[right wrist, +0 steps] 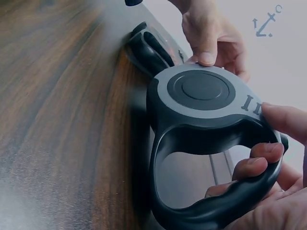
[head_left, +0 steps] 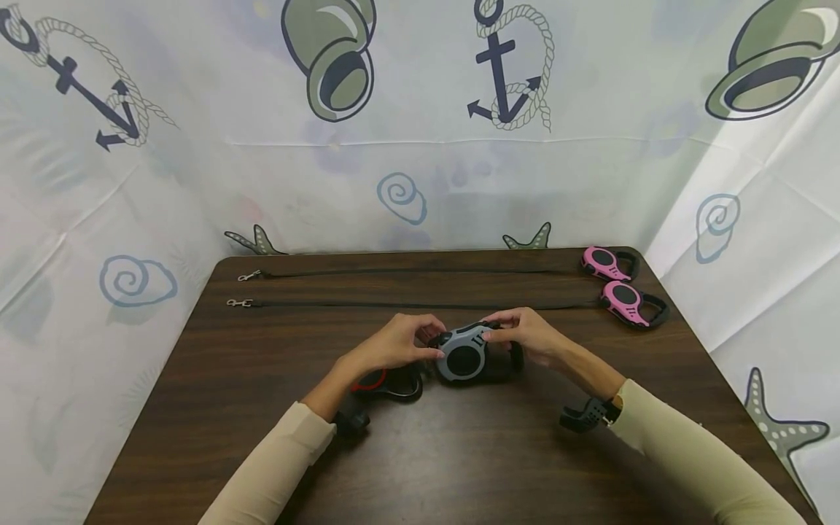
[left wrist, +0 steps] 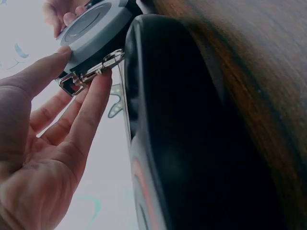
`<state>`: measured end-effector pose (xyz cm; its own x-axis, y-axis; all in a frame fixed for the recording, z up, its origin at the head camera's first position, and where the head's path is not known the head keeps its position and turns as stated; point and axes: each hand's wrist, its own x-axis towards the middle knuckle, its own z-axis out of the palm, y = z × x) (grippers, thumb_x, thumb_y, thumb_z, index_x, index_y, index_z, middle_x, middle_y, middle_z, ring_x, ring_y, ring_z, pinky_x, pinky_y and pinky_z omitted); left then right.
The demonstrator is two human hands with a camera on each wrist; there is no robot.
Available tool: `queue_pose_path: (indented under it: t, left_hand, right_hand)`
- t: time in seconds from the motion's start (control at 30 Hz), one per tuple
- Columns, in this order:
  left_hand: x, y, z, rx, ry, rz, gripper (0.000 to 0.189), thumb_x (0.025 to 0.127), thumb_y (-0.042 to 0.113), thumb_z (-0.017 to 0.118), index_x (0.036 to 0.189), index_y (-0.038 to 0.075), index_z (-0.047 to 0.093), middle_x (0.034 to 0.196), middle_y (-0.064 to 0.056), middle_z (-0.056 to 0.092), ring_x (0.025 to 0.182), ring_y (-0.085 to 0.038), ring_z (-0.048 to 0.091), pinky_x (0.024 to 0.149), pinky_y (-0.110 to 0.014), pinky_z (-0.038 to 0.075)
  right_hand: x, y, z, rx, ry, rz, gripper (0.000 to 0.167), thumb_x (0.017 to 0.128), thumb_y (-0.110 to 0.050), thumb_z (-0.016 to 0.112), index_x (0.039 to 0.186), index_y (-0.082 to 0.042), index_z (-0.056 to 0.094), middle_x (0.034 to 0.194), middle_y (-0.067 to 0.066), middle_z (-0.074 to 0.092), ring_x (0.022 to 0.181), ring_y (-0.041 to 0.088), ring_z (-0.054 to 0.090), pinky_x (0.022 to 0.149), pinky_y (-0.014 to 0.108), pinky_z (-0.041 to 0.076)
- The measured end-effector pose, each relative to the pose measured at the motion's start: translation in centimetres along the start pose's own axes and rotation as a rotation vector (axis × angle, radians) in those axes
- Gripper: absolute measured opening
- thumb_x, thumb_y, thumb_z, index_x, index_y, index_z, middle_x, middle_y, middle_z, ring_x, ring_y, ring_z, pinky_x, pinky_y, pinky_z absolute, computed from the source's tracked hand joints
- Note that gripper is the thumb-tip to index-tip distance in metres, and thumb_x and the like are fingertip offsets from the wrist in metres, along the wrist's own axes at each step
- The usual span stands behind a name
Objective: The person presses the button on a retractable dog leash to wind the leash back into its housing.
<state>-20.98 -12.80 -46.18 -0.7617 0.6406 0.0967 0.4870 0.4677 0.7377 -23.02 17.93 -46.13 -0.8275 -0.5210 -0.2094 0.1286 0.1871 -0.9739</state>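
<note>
A grey and black retractable dog leash is between both hands, low over the table. My right hand grips its black loop handle, fingers through the opening and thumb on the grey casing, as the right wrist view shows. My left hand pinches the far end, its thumb on the casing and a fingertip against the metal clip. Below the left hand lies a black leash with a red ring, partly hidden by the wrist and looming large in the left wrist view.
Two pink and black retractable leashes lie at the table's back right. Their black cords stretch leftward across the table to metal clips. Behind the brown table hangs a printed cloth.
</note>
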Motion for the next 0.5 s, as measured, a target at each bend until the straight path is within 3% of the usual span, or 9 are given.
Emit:
queue_pose_path:
  t: [0.27, 0.5]
  left_hand:
    - [0.1, 0.0, 0.0, 0.041, -0.017, 0.009, 0.037, 0.093, 0.021, 0.084, 0.124, 0.005, 0.07, 0.107, -0.003, 0.076, 0.099, -0.013, 0.071, 0.09, -0.031, 0.058]
    - [0.1, 0.4, 0.2, 0.075, -0.051, -0.003, 0.044, 0.09, 0.017, 0.087, 0.126, 0.001, 0.07, 0.109, -0.008, 0.076, 0.101, -0.019, 0.073, 0.09, -0.03, 0.058]
  right_hand:
    - [-0.1, 0.4, 0.6, -0.012, 0.005, 0.006, 0.043, 0.094, -0.004, 0.076, 0.133, 0.011, 0.064, 0.09, -0.001, 0.072, 0.079, 0.013, 0.059, 0.071, 0.026, 0.047]
    - [0.1, 1.3, 1.2, -0.154, 0.044, 0.012, 0.051, 0.089, -0.005, 0.084, 0.134, 0.009, 0.064, 0.105, 0.009, 0.072, 0.092, 0.016, 0.062, 0.077, 0.026, 0.053]
